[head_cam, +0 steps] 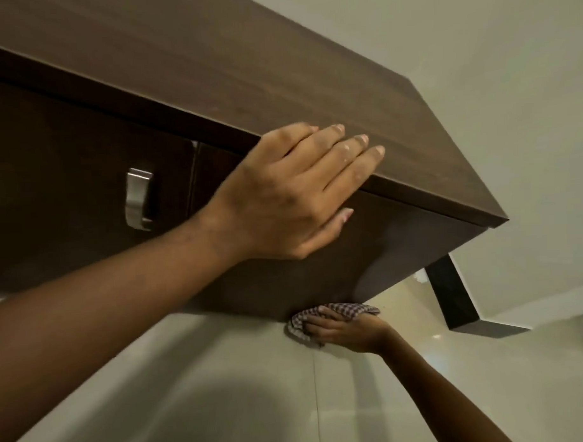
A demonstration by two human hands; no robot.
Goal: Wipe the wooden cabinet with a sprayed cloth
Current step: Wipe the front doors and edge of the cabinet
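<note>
The dark wooden cabinet (186, 72) fills the upper left, seen from above, its brown top running to a corner at the right. My left hand (292, 191) rests flat over the top's front edge, fingers spread on the top, thumb on the front panel. Low down at the bottom edge of the front panel, my right hand (347, 329) grips a checked cloth (339, 310) and presses it against the wood. Part of the cloth is hidden under my fingers.
A metal handle (138, 199) is on the door left of my left hand. Pale glossy floor tiles (223, 388) lie below. A dark cabinet leg (451, 291) stands by the light wall (510, 81) at right.
</note>
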